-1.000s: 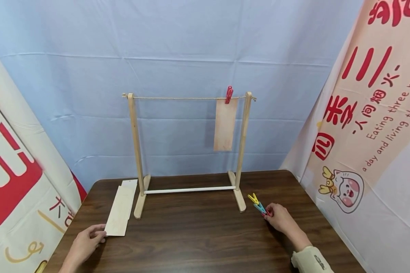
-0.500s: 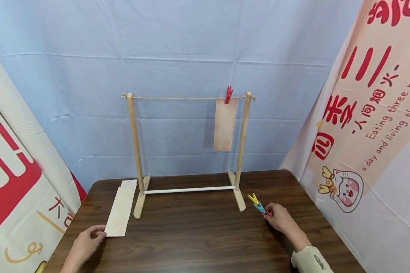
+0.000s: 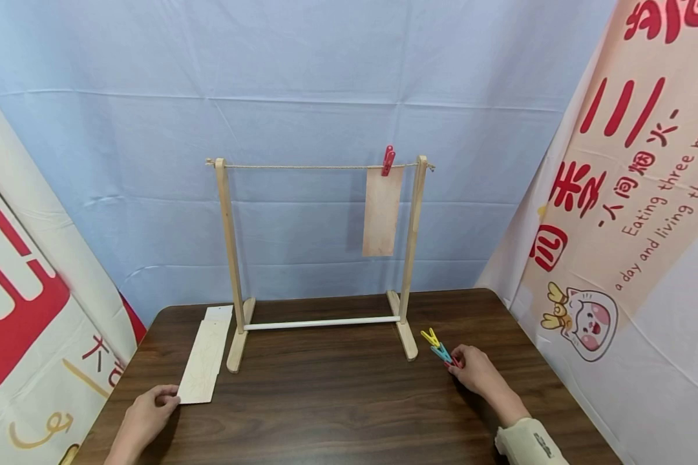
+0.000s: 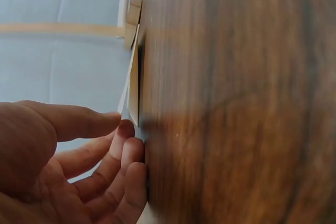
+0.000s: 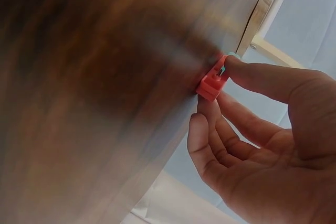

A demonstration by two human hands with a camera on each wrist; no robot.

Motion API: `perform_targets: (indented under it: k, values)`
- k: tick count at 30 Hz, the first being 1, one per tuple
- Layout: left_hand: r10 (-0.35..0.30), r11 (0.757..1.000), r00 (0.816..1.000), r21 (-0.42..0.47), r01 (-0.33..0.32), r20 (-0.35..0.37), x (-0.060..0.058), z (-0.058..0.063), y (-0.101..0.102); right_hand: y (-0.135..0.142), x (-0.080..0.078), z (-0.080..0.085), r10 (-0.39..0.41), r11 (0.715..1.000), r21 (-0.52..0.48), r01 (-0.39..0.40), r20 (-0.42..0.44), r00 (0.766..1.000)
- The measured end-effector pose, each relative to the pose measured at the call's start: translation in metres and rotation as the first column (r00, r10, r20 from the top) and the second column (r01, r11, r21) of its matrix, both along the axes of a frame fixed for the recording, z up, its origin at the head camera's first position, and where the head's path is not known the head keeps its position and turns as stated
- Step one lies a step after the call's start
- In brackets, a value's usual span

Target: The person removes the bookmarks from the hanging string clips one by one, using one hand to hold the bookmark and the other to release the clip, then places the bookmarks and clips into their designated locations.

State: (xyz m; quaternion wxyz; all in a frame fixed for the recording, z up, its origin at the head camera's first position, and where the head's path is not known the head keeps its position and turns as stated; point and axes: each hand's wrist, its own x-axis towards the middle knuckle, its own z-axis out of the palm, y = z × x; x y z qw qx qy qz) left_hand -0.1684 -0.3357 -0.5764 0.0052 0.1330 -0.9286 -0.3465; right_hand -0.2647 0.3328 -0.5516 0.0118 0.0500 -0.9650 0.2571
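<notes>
My left hand pinches the near-left corner of a pale, thin rectangular card between thumb and fingers. In the left wrist view, that card tilts up at my fingertips, over another card beneath it. The far end of a white card peeks out behind. On the right, my right hand pinches a red clothespin at the tabletop. Beyond it a blue clothespin and a yellow clothespin lie in a row.
A wooden rack with a white lower bar stands at the table's back. From its string a pinkish card hangs at the right, held by a red clothespin. Blue cloth covers the wall behind.
The pale card has slid slightly toward me under my left hand, so more of the white card behind it shows, along with a small hole. The right hand has stayed in place.
</notes>
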Motion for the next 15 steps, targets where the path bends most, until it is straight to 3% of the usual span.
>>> perform_targets:
  k: [15]
  values:
    - [0.005, 0.999, 1.000, -0.054, -0.006, -0.027, -0.0029, -0.0059, 0.0004, 0.0025, -0.0004, 0.0003, 0.006, 1.000, -0.015, -0.005, 0.013, 1.000]
